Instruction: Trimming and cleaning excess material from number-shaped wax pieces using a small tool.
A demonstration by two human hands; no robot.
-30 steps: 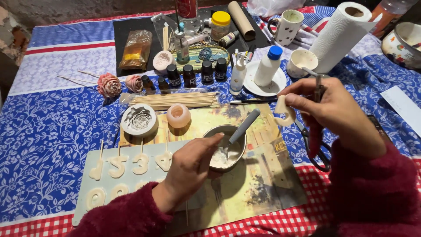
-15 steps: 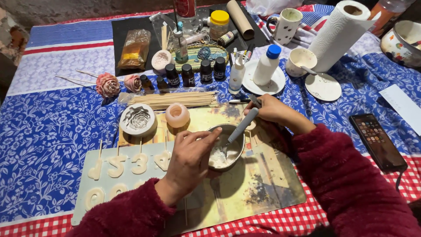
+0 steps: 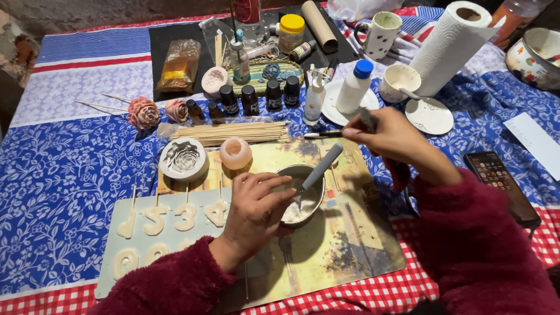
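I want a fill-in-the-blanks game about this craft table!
1. The left hand steadies a small metal ____ of white paste.
2. The right hand hovers over a black ____ lying by the wooden skewers.
3. The mould tray near the left sleeve has shapes that look like ____.
4. The paper towel roll stands next to a spotted ____.

Missing words: bowl, pen, numbers, mug

The bowl (image 3: pixel 300 195) looks like dull metal, its inside smeared with a white, pasty mix. The mat (image 3: pixel 344 245) under it is glossy and worn. The cloth (image 3: pixel 70 175) is matt woven fabric — printed. The skewers (image 3: pixel 230 132) are pale wood; the towel roll (image 3: pixel 452 44) is soft, dimpled paper; both sleeves (image 3: pixel 478 245) are fuzzy knit.
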